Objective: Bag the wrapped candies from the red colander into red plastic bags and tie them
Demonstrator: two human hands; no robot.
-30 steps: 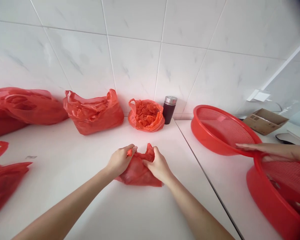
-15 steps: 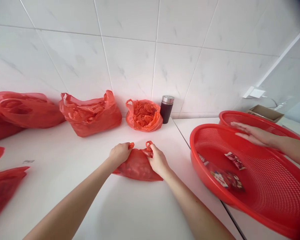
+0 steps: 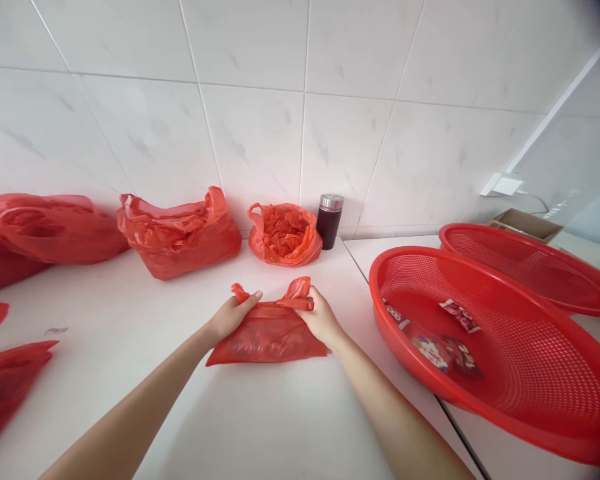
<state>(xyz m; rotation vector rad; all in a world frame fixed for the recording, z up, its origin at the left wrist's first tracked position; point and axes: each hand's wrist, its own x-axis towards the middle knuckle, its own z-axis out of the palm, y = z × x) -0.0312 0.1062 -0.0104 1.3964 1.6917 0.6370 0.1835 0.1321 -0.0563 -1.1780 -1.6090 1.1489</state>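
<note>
A small red plastic bag (image 3: 275, 335) with something lumpy inside rests on the white table before me. My left hand (image 3: 231, 316) is closed on its upper left side, thumb over the film, and a handle loop pokes up beside the thumb. At the upper right, below the other handle, my right hand (image 3: 321, 319) grips the bag, its fingers partly hidden behind the film. What fills the bag shows only faintly through the plastic.
Along the tiled wall stand a red bag (image 3: 180, 237) of folded bags, a round open bag (image 3: 286, 235) and a dark tumbler (image 3: 329, 223). More red bags (image 3: 60, 230) lie left. At right, a red basket (image 3: 540, 360) holds several snack packets; behind it is another basket (image 3: 520, 257).
The bag is spread wider and flatter, with its handles standing up more. Another person's hand, earlier over the baskets at right, is gone from view.
</note>
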